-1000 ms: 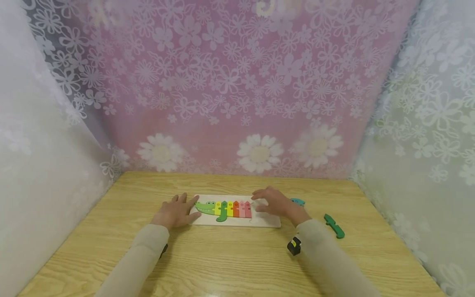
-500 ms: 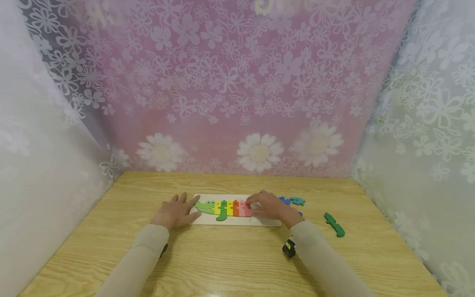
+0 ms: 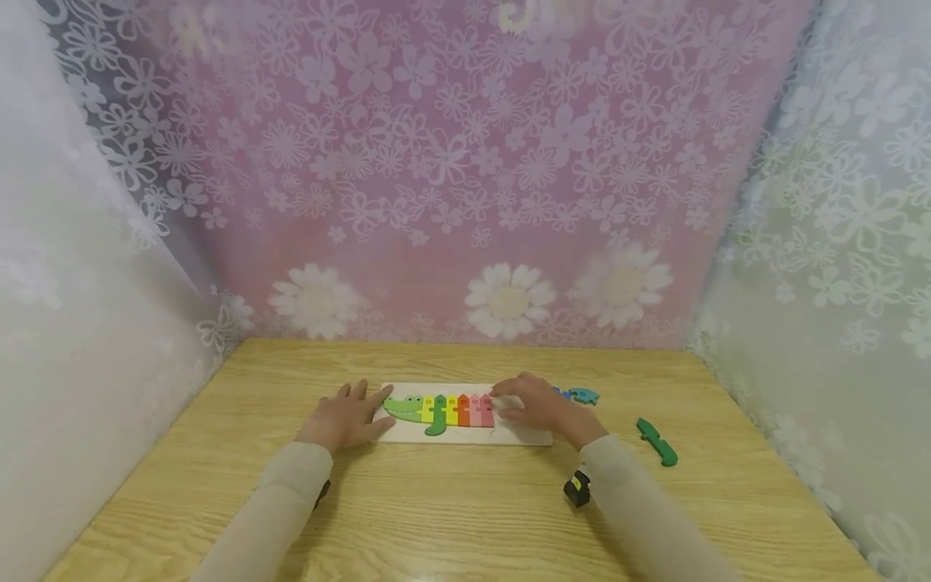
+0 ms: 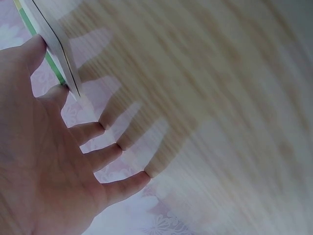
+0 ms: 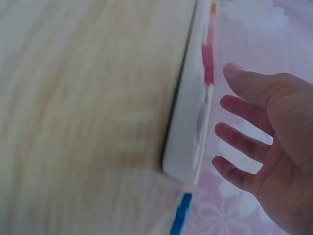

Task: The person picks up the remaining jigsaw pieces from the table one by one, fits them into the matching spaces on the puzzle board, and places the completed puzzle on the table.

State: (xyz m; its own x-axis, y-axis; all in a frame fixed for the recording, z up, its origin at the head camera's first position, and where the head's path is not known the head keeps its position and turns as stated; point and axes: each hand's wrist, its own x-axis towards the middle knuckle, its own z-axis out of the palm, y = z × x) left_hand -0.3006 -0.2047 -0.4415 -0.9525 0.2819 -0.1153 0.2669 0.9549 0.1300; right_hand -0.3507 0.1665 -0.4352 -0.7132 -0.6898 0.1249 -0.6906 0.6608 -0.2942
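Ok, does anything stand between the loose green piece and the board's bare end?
Yes: in the head view, the right hand and wrist lie across the line from the green piece to the bare end of the board.

No readable text, puzzle marks (image 3: pixel 464 402) (too small), yellow backdrop curl (image 3: pixel 517 27) cropped

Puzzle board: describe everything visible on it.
The puzzle board is a pale, rectangular slab that looks like wood, lying flat on the table, long side running left to right. It bears a crocodile head, then a row of yellow, green, yellow, orange-red, light pink and darker pink pieces; the green piece has a leg jutting nearward. The row stops short of the right end. The left hand touches the left end; the right hand is over the right; contact is unclear.
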